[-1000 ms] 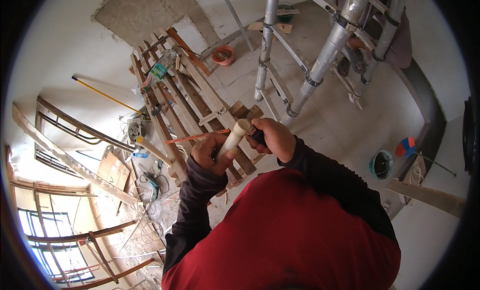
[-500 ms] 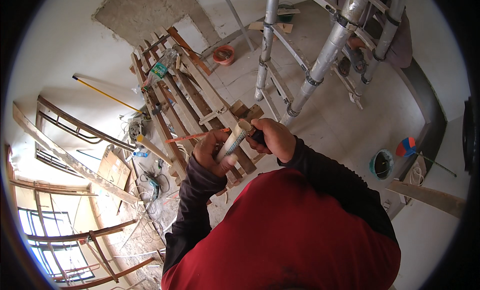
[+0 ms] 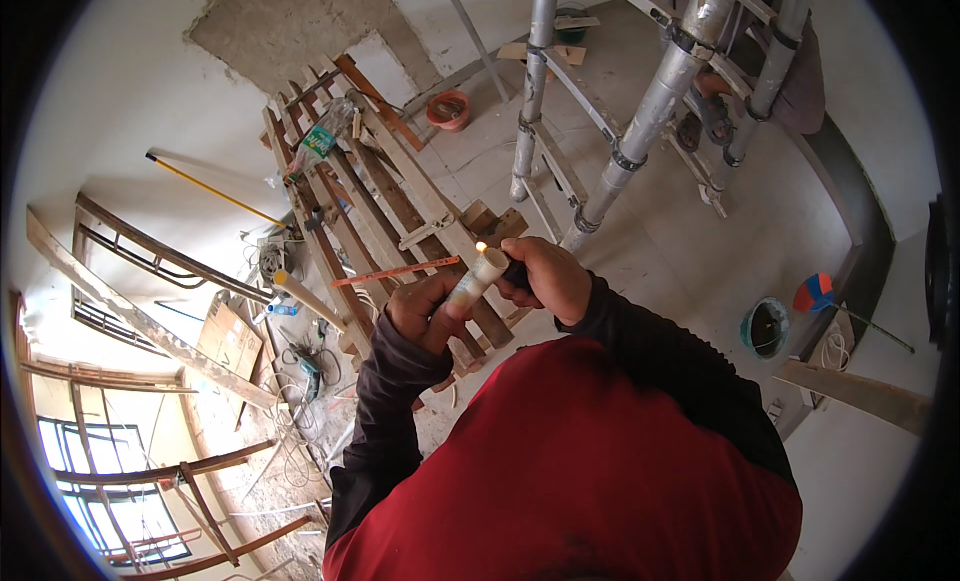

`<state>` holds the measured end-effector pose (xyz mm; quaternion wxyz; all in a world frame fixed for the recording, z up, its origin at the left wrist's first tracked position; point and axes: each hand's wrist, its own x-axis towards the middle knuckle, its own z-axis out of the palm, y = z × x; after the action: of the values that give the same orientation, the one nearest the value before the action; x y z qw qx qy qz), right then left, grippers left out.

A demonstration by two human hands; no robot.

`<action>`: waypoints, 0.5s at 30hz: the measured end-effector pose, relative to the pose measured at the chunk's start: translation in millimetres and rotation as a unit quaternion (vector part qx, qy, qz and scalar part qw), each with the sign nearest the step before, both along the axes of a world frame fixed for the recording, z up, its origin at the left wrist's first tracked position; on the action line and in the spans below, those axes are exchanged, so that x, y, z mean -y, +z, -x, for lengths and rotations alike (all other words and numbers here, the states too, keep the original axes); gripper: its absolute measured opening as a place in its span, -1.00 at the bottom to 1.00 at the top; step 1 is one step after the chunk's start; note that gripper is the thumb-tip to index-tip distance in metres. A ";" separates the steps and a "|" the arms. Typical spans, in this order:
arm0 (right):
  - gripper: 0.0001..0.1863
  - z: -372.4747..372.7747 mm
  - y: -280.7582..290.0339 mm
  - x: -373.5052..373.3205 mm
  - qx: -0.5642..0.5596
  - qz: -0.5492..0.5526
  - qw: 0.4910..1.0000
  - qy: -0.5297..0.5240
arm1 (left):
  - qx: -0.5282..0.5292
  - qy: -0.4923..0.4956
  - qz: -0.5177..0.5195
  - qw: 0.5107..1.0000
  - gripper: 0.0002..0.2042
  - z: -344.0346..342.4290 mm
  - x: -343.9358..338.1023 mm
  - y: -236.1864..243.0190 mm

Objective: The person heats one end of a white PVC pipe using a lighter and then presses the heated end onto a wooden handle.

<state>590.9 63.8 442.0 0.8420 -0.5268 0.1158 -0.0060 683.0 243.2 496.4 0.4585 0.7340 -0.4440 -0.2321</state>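
- I saw one white pipe (image 3: 472, 287), left of the right hand (image 3: 556, 281), wrapped by the left hand (image 3: 410, 309).
- right hand pinched one dark object (image 3: 517, 275).
- New: one flame (image 3: 481, 248), pipe's far rim.

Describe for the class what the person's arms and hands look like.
Both arms wear long, dark, creased sleeves reaching about to the wrists; the top is red across the body. Left hand and right hand are gloveless.
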 end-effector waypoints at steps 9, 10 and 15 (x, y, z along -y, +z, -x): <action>-0.50 8.6 11.5 13.0 0.045 -0.009 0.999 0.011 | 0.000 0.006 -0.014 1.000 -0.47 -0.3 -0.3 -4.3; -0.55 9.8 16.1 14.4 0.069 0.016 0.997 -0.003 | 0.000 0.009 -0.014 1.000 -0.48 -0.6 -0.3 -6.6; -0.70 7.4 27.7 18.3 0.130 0.126 0.983 -0.043 | -0.003 0.020 -0.031 0.999 -0.47 3.8 4.6 -9.3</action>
<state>583.5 45.5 469.7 0.7758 -0.6179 0.0266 -0.1249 679.2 238.6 487.1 0.4414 0.7560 -0.4202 -0.2387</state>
